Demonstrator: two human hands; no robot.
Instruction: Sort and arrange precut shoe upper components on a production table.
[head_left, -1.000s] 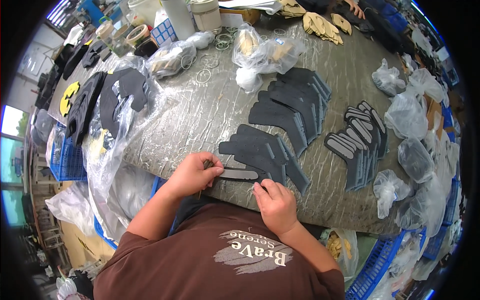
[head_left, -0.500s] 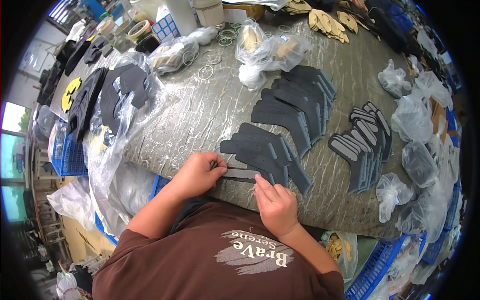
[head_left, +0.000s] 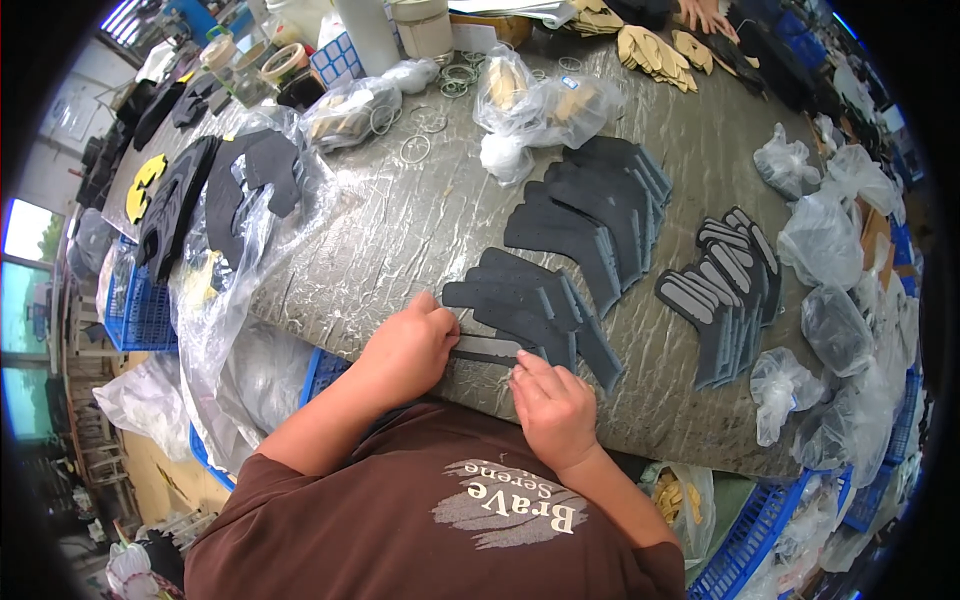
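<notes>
A thin grey strip (head_left: 485, 347) lies along a dark piece at the table's near edge, stretched between my two hands. My left hand (head_left: 410, 347) is closed over the strip's left end, knuckles up, hiding that end. My right hand (head_left: 555, 408) pinches at its right end with thumb and forefinger, the other fingers curled. Just beyond my hands is a fanned stack of dark grey cut pieces (head_left: 515, 290) with lighter blue-grey edges. A second stack of such pieces (head_left: 590, 205) lies farther back.
More dark pieces bearing light grey strips (head_left: 715, 285) overlap at the right. Clear plastic bags (head_left: 820, 240) crowd the right edge. Bagged tan pieces (head_left: 505, 80), rings (head_left: 415, 148) and tubs (head_left: 420, 25) lie farther back. Another person's hand (head_left: 708, 15) shows at the far side.
My left hand has turned knuckles-up and shifted slightly right over the strip's end. My right hand stays nearly in place. Another person's hand shows more fully at the far edge.
</notes>
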